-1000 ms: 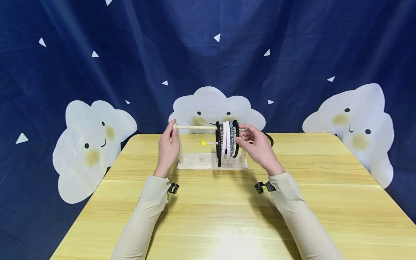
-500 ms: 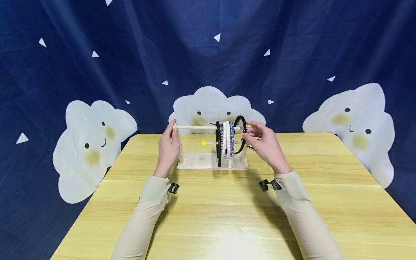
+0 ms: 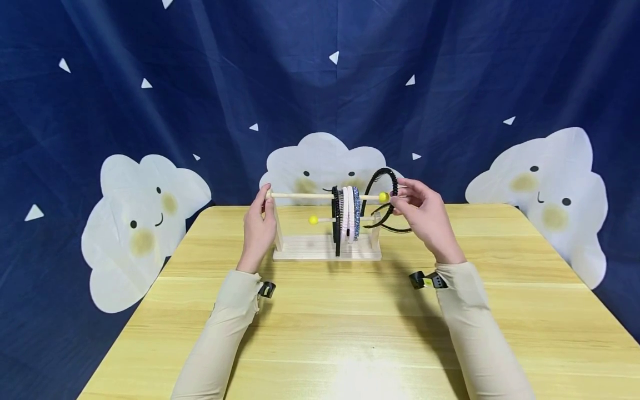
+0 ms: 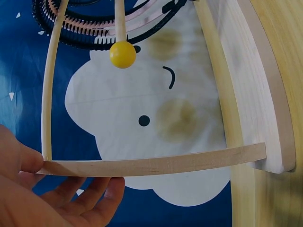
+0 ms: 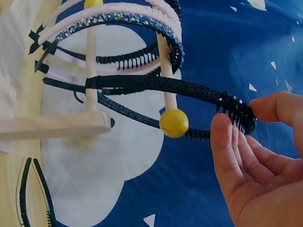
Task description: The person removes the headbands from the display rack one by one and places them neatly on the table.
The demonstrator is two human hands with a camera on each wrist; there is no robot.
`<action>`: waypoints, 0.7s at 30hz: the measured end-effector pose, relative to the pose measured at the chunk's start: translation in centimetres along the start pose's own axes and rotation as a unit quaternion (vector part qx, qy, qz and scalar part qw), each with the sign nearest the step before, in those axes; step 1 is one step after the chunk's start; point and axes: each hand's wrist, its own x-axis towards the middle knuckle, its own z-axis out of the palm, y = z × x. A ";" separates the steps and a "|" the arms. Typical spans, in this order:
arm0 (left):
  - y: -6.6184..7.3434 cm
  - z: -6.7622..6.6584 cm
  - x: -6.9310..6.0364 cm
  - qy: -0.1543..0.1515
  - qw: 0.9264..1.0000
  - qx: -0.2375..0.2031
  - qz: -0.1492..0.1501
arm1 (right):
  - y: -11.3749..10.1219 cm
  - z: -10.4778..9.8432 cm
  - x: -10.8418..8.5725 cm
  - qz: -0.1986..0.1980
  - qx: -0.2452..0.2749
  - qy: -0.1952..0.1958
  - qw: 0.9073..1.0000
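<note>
My left hand [image 3: 259, 228] grips the top of the wooden rack's left post [image 4: 142, 165], where the upper rod [image 4: 49, 94] meets it. With thumb and fingers my right hand [image 3: 426, 218] pinches a black beaded headband [image 5: 156, 84] at its curved top. That headband is around the tip of the upper rod, by its yellow ball end [image 5: 173, 123]. Several headbands hang side by side on the rack: black ones [image 3: 336, 222], light pink ones [image 3: 348, 214] and a blue glittery one [image 3: 356, 214]. A lower rod ends in another yellow ball [image 3: 313, 220].
Behind the rack's right end another dark headband [image 3: 398, 229] lies on the wooden table [image 3: 320, 333]. The rack's pale base [image 3: 305, 250] stands near the back edge. A dark blue curtain [image 3: 280, 66] with white clouds hangs behind.
My right hand has moved right, drawing the black headband away from the others along the upper rod. The rod's yellow ball now shows. The left hand has stayed put.
</note>
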 end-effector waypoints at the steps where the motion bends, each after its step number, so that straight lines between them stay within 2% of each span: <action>1: 0.0 0.0 0.0 0.000 1.000 0.000 0.000 | 0.0 -0.2 0.0 0.000 0.005 0.004 1.000; 8: -0.1 0.0 0.0 -0.002 1.000 -0.002 0.001 | -0.1 -1.5 0.2 0.009 0.066 0.034 0.997; 15: 0.0 0.0 -0.1 0.000 1.000 0.000 0.003 | 0.2 -3.5 0.4 0.017 0.147 0.061 0.987; 21: 0.1 0.0 -0.1 0.001 1.000 -0.003 0.002 | 0.6 -5.2 0.4 0.019 0.188 0.087 0.978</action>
